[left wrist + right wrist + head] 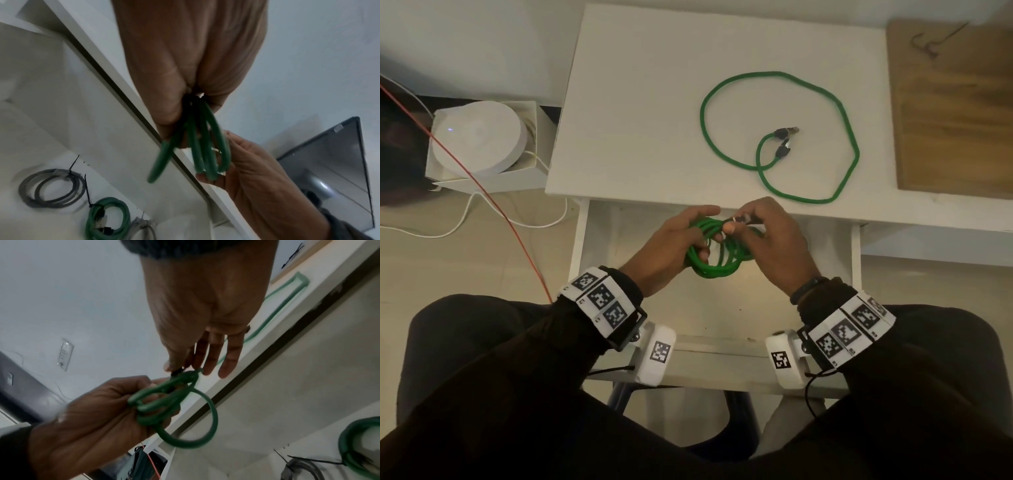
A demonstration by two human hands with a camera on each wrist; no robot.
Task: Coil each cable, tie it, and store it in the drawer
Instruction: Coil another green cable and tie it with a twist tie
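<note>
Over the open drawer both hands hold one coiled green cable. My left hand grips the bunched loops in its curled fingers. Thumb and forefinger of my right hand pinch a small dark piece at the top of the coil; whether it is a plug or a tie I cannot tell. Its other fingers stick out straight. A second green cable lies loose in a wide loop on the white table, both plugs inside the loop.
Inside the drawer lie a tied grey coil, a tied green coil and another grey bundle. Black zip ties rest on a wooden board at the right. A white box and a red wire are on the floor at the left.
</note>
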